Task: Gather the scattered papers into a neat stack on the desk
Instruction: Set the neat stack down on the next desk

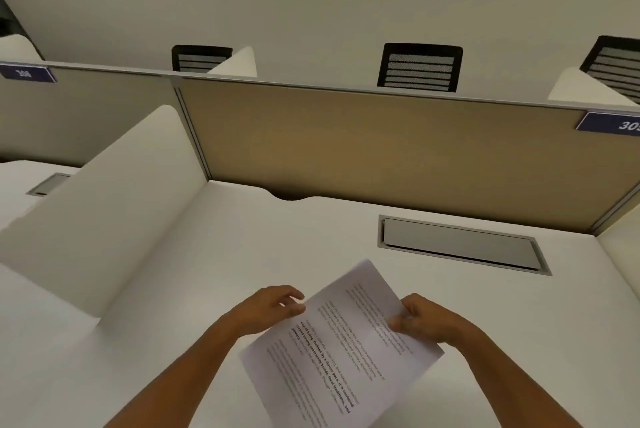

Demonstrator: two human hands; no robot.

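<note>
- While the white counter (214, 271) takes up most of the view, no loose sheets lie on the part of it that shows; a tan partition (363, 143) closes off its far side, and a grey cable hatch (460, 244) sits recessed at far right.
- Held at near centre, the papers (339, 351) are turned at a slant, printed side up; whether they rest on the counter or hover just above it, I cannot tell, nor how many sheets there are.
- Gripping the right edge, the right hand (420, 318) is closed on the papers, thumb on top.
- Touching the left edge, the left hand (273, 306) pinches it lightly with curled fingers.
- Judging by this, the gathering looks done and the squaring-up is in hand; the next move calls for aligning the edges and laying the stack down straight.
</note>
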